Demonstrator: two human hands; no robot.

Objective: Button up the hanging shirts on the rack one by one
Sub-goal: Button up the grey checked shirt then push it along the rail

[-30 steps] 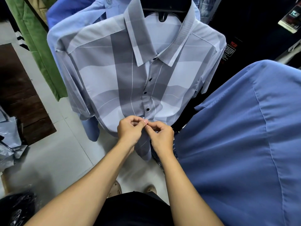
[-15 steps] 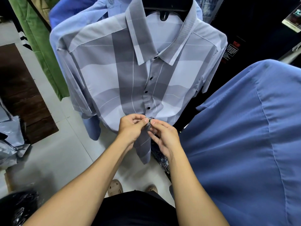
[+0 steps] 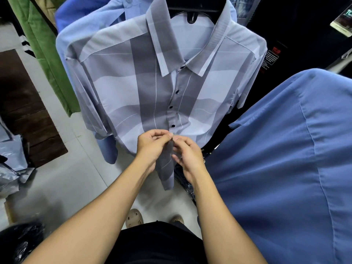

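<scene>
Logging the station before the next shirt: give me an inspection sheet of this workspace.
Surface: pale tiled floor, with a dark wooden patch on the left.
Job's things: grey checked shirt on a black hanger; three dark buttons closed along the placket, hem below the hands hanging loose.
Clutter: grey plastic bags on the floor at left.
Hands: left hand and right hand pinch the placket with their fingers.
Cables: nothing seen.
Surroundings: blue shirt at right, green garment at left, light blue shirt behind.

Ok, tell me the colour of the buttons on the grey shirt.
Dark, black or navy, buttons, clearest in the head view.
</scene>
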